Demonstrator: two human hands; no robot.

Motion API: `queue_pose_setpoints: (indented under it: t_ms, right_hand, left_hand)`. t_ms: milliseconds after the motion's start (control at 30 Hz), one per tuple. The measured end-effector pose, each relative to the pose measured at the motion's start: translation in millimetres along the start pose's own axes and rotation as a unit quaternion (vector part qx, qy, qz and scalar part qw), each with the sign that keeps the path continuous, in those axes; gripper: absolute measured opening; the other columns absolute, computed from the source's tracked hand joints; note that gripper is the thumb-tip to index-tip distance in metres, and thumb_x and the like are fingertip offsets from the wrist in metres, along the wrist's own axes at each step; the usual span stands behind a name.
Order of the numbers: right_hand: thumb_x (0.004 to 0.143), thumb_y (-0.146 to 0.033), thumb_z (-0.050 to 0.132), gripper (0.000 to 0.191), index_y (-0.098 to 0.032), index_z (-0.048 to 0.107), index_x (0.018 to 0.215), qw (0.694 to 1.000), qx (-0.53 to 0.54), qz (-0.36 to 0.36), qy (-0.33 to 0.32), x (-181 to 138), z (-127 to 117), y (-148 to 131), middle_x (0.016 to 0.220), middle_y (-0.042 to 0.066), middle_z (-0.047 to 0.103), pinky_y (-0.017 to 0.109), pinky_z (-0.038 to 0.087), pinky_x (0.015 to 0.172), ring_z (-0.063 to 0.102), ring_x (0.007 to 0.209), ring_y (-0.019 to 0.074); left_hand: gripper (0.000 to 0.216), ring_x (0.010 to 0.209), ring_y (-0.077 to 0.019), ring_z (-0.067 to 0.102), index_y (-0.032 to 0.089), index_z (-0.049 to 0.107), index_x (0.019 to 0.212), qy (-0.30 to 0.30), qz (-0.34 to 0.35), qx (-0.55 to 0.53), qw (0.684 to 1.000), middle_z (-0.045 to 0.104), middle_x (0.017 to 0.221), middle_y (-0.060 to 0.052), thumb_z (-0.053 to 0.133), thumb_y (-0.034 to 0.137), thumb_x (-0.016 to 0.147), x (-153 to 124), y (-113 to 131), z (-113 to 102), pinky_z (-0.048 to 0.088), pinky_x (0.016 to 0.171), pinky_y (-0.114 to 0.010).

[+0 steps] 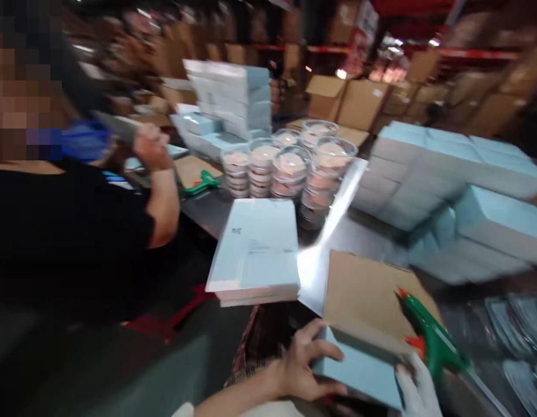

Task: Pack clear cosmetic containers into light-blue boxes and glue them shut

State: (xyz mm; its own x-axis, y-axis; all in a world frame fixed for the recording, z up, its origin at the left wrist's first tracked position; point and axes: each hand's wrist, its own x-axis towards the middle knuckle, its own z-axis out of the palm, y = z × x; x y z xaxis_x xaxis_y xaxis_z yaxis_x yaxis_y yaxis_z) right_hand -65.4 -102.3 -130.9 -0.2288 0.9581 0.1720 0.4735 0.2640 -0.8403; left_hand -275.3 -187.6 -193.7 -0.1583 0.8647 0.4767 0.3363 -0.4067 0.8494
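Observation:
A small light blue box (pixel 359 370) is held low in front of me, at the bottom of the head view. My left hand (pixel 307 362) grips its left end, fingers over the top face and thumb along the near side. On the right end rests my right hand (pixel 418 385), which looks gloved in white and is blurred. Just beyond the box lies a cardboard sheet (pixel 372 284). A green glue gun (pixel 442 339) with an orange tip and trigger lies on the right, close to my right hand.
A stack of flat light blue boxes (pixel 262 249) sits at the table edge. Behind it are several clear round tubs (pixel 290 168). More blue boxes (pixel 433 168) are piled at right. A co-worker's hand (pixel 151 147) is raised at left, near another green glue gun (pixel 203 182).

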Motion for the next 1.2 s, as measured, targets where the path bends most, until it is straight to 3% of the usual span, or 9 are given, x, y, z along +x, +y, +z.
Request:
queue_pose_setpoints:
  t_ms: [133,300,467,600,800,967,1033,1100,1200]
  right_hand:
    - [0.096,-0.064,0.047,0.057,-0.016,0.071,0.113,0.964,-0.138,0.075,0.214,-15,-33,28,0.118,0.017,0.074,0.046,0.05,0.104,0.068,0.112,0.0321]
    - [0.09,-0.064,0.051,0.049,-0.022,0.075,0.1,0.922,-0.271,0.238,0.14,6,-79,35,0.105,0.012,0.078,0.037,0.05,0.083,0.072,0.097,0.0295]
    - [0.076,-0.063,0.073,0.042,-0.022,0.067,0.073,0.914,-0.252,0.313,0.044,37,-83,31,0.085,0.013,0.077,0.037,0.048,0.076,0.074,0.093,0.0341]
    - [0.059,-0.045,0.083,0.032,-0.022,0.061,0.065,0.936,-0.143,0.315,0.067,50,-77,44,0.071,0.011,0.073,0.035,0.05,0.071,0.074,0.083,0.0325]
    - [0.067,-0.068,0.059,0.046,-0.022,0.057,0.074,0.95,0.032,0.278,0.136,31,-61,39,0.064,0.003,0.066,0.033,0.055,0.06,0.067,0.064,0.0227]
    - [0.057,-0.052,0.087,0.054,-0.023,0.057,0.09,0.925,0.172,0.148,0.305,16,-44,5,0.079,0.0,0.071,0.03,0.058,0.061,0.065,0.063,0.0167]
    - [0.062,-0.049,0.09,0.048,-0.022,0.06,0.086,0.925,0.229,0.111,0.283,10,-40,-10,0.074,0.0,0.069,0.03,0.056,0.056,0.061,0.058,0.016]
    - [0.072,-0.052,0.085,0.039,-0.022,0.061,0.076,0.944,0.246,0.112,0.191,1,-38,-21,0.065,0.001,0.065,0.029,0.052,0.051,0.057,0.053,0.0155]
    - [0.08,-0.056,0.077,0.039,-0.023,0.063,0.066,0.968,0.187,0.112,0.121,-18,-35,-28,0.057,0.001,0.06,0.029,0.049,0.046,0.053,0.048,0.0158]
  left_hand:
    - [0.038,0.104,-0.0258,0.07,0.024,0.072,0.103,0.201,-0.055,0.031,0.977,0.069,0.115,-0.011,0.076,0.059,0.088,-15,10,-34,0.058,0.09,-0.039]
    - [0.035,0.105,-0.023,0.067,0.025,0.071,0.104,0.192,-0.115,0.039,0.974,0.069,0.108,-0.005,0.079,0.054,0.087,-1,16,-29,0.053,0.094,-0.033]
    - [0.039,0.093,-0.0217,0.066,0.023,0.071,0.102,0.15,-0.159,-0.011,0.976,0.069,0.1,-0.003,0.078,0.057,0.084,18,18,-7,0.054,0.083,-0.031]
    - [0.035,0.092,-0.0223,0.065,0.023,0.073,0.1,0.146,-0.156,-0.021,0.977,0.07,0.098,-0.003,0.078,0.053,0.083,26,13,0,0.053,0.081,-0.032]
    - [0.034,0.092,-0.0218,0.065,0.022,0.073,0.101,0.138,-0.168,-0.038,0.975,0.069,0.099,-0.004,0.079,0.051,0.084,26,12,1,0.053,0.077,-0.029]
    - [0.029,0.09,-0.0203,0.065,0.023,0.073,0.101,0.139,-0.138,-0.047,0.979,0.067,0.098,-0.003,0.079,0.047,0.086,38,22,3,0.053,0.078,-0.028]
    - [0.028,0.09,-0.0204,0.065,0.023,0.073,0.101,0.146,-0.122,-0.044,0.981,0.067,0.097,-0.003,0.079,0.047,0.087,43,29,6,0.053,0.08,-0.029]
    - [0.029,0.088,-0.0204,0.066,0.023,0.073,0.101,0.154,-0.112,-0.04,0.981,0.067,0.096,-0.003,0.079,0.048,0.087,46,35,10,0.054,0.08,-0.029]
    - [0.029,0.088,-0.0207,0.066,0.024,0.074,0.099,0.161,-0.101,-0.026,0.981,0.067,0.095,-0.004,0.079,0.05,0.087,48,40,15,0.055,0.079,-0.03]
